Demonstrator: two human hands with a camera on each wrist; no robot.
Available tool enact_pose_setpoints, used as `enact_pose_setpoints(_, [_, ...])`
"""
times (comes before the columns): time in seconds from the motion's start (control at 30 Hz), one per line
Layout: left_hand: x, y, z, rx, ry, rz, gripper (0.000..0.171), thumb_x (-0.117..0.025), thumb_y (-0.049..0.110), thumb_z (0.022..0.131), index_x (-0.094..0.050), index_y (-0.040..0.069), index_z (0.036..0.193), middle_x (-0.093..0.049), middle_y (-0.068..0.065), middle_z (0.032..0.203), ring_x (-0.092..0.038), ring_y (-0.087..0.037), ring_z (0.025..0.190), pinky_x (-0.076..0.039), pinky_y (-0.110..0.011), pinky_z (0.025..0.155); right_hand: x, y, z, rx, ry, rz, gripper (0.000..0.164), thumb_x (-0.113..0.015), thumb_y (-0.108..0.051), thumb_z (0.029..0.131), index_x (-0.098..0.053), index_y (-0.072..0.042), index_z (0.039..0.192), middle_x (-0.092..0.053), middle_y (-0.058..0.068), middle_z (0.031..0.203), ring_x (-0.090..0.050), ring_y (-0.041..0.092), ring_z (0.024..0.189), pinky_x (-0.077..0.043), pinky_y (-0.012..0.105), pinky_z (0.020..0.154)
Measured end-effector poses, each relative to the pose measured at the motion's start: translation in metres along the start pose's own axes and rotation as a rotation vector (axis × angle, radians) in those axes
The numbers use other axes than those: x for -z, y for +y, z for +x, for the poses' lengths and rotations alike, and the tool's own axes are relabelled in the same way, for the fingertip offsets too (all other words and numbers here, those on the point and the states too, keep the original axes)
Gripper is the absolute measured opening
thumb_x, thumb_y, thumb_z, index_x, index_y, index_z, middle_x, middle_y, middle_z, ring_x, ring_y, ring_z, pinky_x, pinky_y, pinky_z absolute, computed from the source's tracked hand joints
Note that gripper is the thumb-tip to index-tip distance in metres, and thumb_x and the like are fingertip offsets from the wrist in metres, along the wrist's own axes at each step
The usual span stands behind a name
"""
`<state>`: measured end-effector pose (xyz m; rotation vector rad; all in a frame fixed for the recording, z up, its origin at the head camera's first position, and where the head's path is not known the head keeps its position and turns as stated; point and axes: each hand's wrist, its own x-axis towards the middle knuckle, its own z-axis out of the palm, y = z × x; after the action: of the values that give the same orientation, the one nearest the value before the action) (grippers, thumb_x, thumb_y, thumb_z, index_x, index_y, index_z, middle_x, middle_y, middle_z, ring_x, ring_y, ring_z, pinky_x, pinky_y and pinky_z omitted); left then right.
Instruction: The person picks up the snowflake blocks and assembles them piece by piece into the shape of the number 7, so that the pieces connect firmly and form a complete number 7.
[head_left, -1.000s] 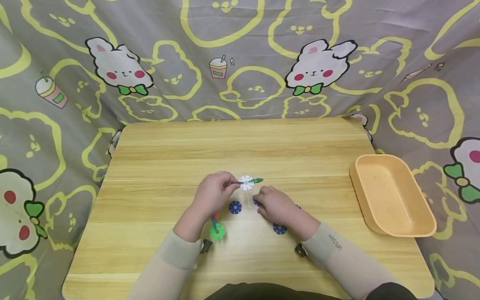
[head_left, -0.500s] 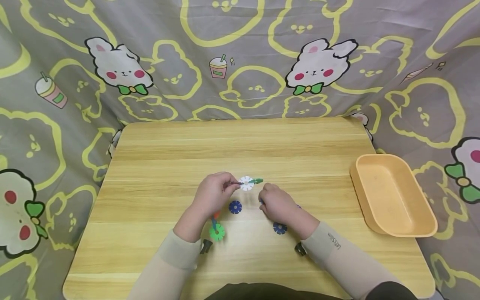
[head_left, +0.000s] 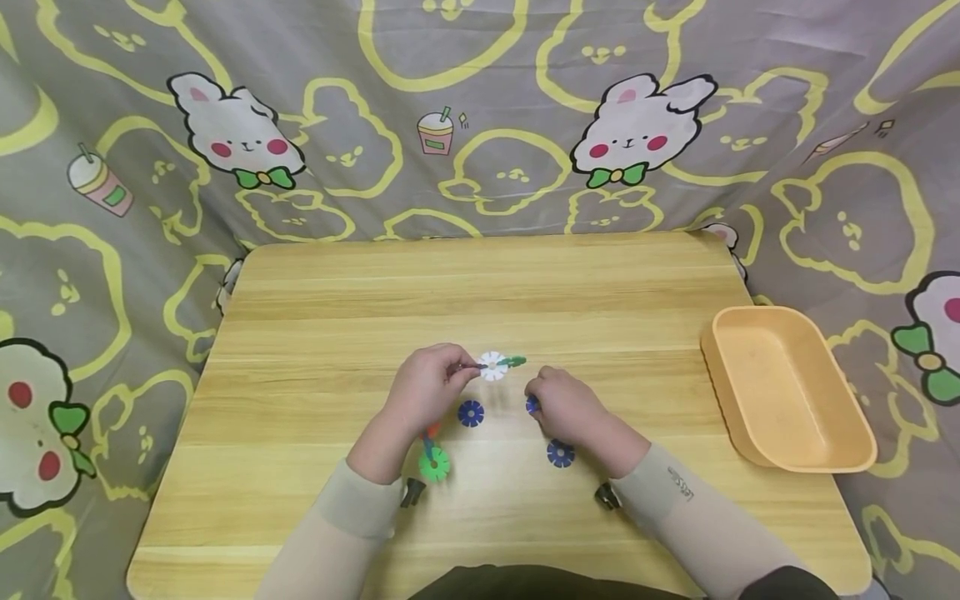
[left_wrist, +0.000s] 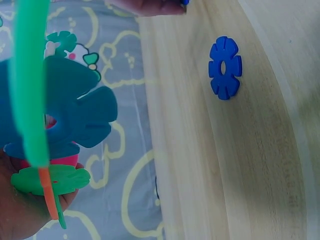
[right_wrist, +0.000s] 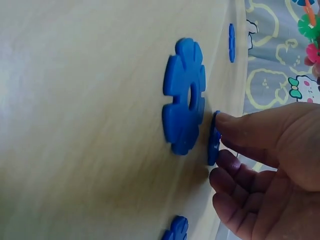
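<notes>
My left hand (head_left: 429,379) pinches a chain of slotted plastic flower discs. A white disc (head_left: 492,367) and a dark green disc (head_left: 515,362) extend beyond its fingertips. Below the wrist hangs a bright green disc (head_left: 435,463); the left wrist view shows a teal disc (left_wrist: 85,117), an orange disc (left_wrist: 48,192) and part of a pink disc (left_wrist: 64,160) close to the palm. My right hand (head_left: 567,406) pinches a blue flower disc (right_wrist: 214,140) on edge between thumb and fingers, low over the table.
Loose blue discs lie on the wooden table (head_left: 337,308): one blue disc (head_left: 471,413) between the hands, another blue disc (head_left: 560,453) by the right wrist, a third blue disc (right_wrist: 176,230) partly cut off. An orange bin (head_left: 783,392) stands at the table's right edge.
My right hand has drawn back a little to the right with the blue disc between its fingers, away from the chain's end. My left hand and the chain stay in place.
</notes>
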<state>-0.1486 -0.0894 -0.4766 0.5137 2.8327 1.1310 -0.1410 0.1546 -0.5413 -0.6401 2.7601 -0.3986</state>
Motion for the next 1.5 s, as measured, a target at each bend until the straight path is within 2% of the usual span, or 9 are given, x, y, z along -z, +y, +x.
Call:
enact_pose_setpoints(0.23, [0.0002,0.0007,-0.0002,0.01,-0.008,-0.002,0.007,-0.078,0.019,0.099,-0.077,0.018,0.092,-0.073,0.008,0.09,-0.058,-0.012,0.072,-0.052,-0.035,0.069,-0.0034,0.0029,0.0013,-0.045,-0.004,0.025,0.015,-0.076,-0.01,0.092,-0.074,-0.004,0.105,-0.063,0.005,0.09,-0.059,0.022,0.082,-0.057,0.04,0.075])
enact_pose_setpoints(0.43, [0.0008,0.0008,-0.0004,0.033,-0.016,-0.003,0.007,-0.078,0.02,0.099,-0.078,0.018,0.093,-0.073,0.008,0.091,-0.059,-0.012,0.073,-0.052,-0.035,0.07,-0.0021,0.0038,-0.0025,-0.021,0.028,0.014,0.035,-0.087,-0.026,0.087,-0.076,-0.003,0.112,-0.062,0.006,0.099,-0.057,0.022,0.088,-0.057,0.04,0.08])
enact_pose_setpoints(0.57, [0.001,0.0007,-0.0004,0.031,-0.015,0.0,0.007,-0.078,0.02,0.099,-0.078,0.018,0.093,-0.073,0.008,0.092,-0.06,-0.012,0.075,-0.053,-0.035,0.072,0.0003,0.0029,-0.0033,0.006,0.019,-0.001,0.038,-0.088,-0.023,0.087,-0.076,-0.003,0.116,-0.065,0.008,0.103,-0.061,0.024,0.093,-0.058,0.041,0.085])
enact_pose_setpoints(0.67, [0.001,0.0008,-0.0005,0.025,-0.015,0.002,0.007,-0.077,0.02,0.1,-0.078,0.018,0.093,-0.073,0.008,0.092,-0.06,-0.012,0.075,-0.053,-0.035,0.071,0.0002,0.0029,-0.0014,-0.012,-0.004,0.011,0.037,-0.087,-0.021,0.087,-0.075,-0.002,0.117,-0.065,0.008,0.101,-0.061,0.023,0.091,-0.058,0.041,0.084])
enact_pose_setpoints(0.93, [0.0018,0.0028,-0.0009,0.017,-0.019,-0.006,0.007,-0.077,0.02,0.1,-0.077,0.018,0.093,-0.073,0.008,0.093,-0.059,-0.012,0.074,-0.053,-0.035,0.071,-0.0005,0.0055,0.0013,-0.077,-0.047,0.101,0.023,-0.087,-0.019,0.087,-0.073,-0.005,0.099,-0.059,0.002,0.091,-0.055,0.019,0.083,-0.055,0.037,0.078])
enact_pose_setpoints(1.17, [0.0025,0.004,-0.0011,0.02,-0.021,-0.006,0.007,-0.077,0.02,0.1,-0.077,0.018,0.093,-0.074,0.008,0.092,-0.059,-0.012,0.073,-0.052,-0.035,0.07,0.0002,0.0061,-0.0009,-0.062,-0.024,0.075,0.031,-0.087,-0.02,0.088,-0.073,-0.002,0.109,-0.062,0.004,0.095,-0.057,0.021,0.087,-0.056,0.039,0.082])
enact_pose_setpoints(1.37, [0.0021,0.0045,-0.0016,0.028,-0.022,-0.015,0.008,-0.077,0.019,0.1,-0.077,0.018,0.092,-0.073,0.009,0.092,-0.058,-0.013,0.072,-0.051,-0.035,0.068,-0.0014,0.008,-0.0005,-0.079,-0.044,0.095,0.029,-0.085,-0.02,0.09,-0.071,-0.004,0.109,-0.059,0.002,0.091,-0.054,0.019,0.081,-0.054,0.036,0.076])
enact_pose_setpoints(1.5, [0.0017,0.0047,-0.0015,0.025,-0.023,-0.011,0.008,-0.077,0.019,0.1,-0.077,0.018,0.092,-0.073,0.009,0.091,-0.057,-0.014,0.071,-0.05,-0.035,0.067,-0.0019,0.0095,-0.001,-0.091,-0.058,0.135,0.023,-0.085,-0.02,0.09,-0.069,-0.007,0.101,-0.057,0.001,0.088,-0.054,0.017,0.077,-0.053,0.035,0.072])
